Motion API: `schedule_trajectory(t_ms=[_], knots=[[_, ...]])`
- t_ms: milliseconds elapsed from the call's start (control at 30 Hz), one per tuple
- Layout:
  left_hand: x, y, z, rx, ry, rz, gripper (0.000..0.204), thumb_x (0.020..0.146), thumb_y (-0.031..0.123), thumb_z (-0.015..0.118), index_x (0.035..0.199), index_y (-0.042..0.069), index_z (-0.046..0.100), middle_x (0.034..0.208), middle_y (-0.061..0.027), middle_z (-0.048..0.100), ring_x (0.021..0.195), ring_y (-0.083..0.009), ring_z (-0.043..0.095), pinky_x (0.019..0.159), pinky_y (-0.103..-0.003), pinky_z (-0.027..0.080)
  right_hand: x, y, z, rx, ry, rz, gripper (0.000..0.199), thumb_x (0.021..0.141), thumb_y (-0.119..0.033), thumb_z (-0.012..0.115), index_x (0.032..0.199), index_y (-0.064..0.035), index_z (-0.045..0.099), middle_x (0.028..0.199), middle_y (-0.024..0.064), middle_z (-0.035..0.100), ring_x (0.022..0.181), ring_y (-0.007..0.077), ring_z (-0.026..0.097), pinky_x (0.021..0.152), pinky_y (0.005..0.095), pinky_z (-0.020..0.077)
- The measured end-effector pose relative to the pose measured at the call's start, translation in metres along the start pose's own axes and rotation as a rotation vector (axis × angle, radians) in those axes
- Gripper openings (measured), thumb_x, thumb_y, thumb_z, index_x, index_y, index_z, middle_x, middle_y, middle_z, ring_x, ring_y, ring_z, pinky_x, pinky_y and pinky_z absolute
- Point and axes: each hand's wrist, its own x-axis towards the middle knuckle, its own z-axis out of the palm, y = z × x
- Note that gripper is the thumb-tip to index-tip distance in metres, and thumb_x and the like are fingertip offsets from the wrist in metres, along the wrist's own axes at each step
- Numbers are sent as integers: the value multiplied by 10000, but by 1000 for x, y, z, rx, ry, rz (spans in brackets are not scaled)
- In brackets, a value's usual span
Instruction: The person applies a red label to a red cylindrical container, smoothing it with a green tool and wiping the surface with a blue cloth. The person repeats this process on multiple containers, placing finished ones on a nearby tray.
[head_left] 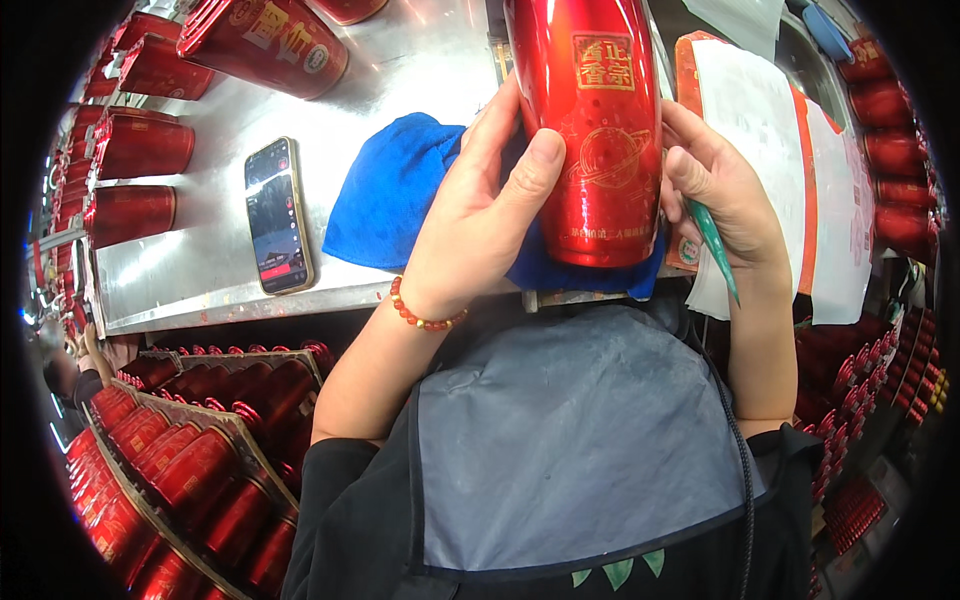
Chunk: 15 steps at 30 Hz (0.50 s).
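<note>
A glossy red bottle [606, 150] with gold print, its top cut off by the picture's edge, is held before me between both hands. My left hand [490, 190] wraps its left side, thumb on the front. Against its right side rest the fingers of my right hand [728, 190], which also pinches a thin, green, pointed tool [712, 245] with the tip slanting down. Behind and beneath the bottle lies a crumpled blue cloth [385, 190].
A phone [279, 215] with a lit screen lies on the metal table [215, 265]. Several red containers [145, 148] stand at the left. White sheets with orange-red edges [760, 150] lie at the right. Racks of red bottles [190, 465] sit below the table. Another person's arm [95, 355] shows far left.
</note>
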Motion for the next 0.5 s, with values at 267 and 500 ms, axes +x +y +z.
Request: schedule_trajectory(t_ms=[267, 500], knots=[[1, -5, 1, 40, -4, 24, 737, 1028, 335, 659, 1578, -34, 336, 1548, -195, 453, 1465, -281, 380, 1223, -400, 270, -1, -4, 8, -83, 37, -14, 768, 922, -295, 803, 1507, 50, 443, 1222, 92, 642, 742, 34, 562, 634, 183, 496], [0, -7, 1, 66, 12, 18, 775, 1012, 364, 678, 1580, -33, 333, 1551, -205, 449, 1471, -292, 372, 1227, -411, 264, 4, 4, -14, -58, 0, -24, 685, 980, -364, 721, 1481, 42, 489, 1152, 101, 684, 753, 37, 584, 641, 189, 506]])
